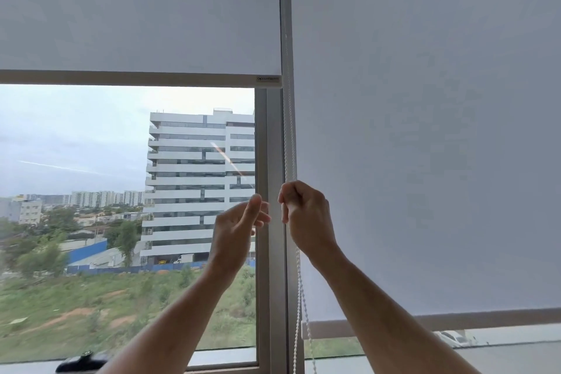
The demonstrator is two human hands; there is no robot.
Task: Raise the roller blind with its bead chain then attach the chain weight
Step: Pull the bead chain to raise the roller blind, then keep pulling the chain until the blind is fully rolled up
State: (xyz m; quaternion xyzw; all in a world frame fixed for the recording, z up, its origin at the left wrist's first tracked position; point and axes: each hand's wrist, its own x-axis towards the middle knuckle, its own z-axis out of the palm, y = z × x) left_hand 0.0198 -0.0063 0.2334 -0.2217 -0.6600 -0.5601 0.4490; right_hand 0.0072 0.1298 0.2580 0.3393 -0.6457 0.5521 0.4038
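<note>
- Right hand (305,215) raised, fist closed around the bead chain (290,143).
- Left hand (239,226) lifted beside it, loosely curled, holding nothing.
- Left roller blind (139,9) partly raised; window frame (268,222) between.

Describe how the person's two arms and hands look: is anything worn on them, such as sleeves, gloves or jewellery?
Both forearms are bare as far as the view reaches; no sleeve shows. The left hand and the right hand wear no gloves. No watch, bracelet or ring is visible on either wrist or on the fingers that show.
</note>
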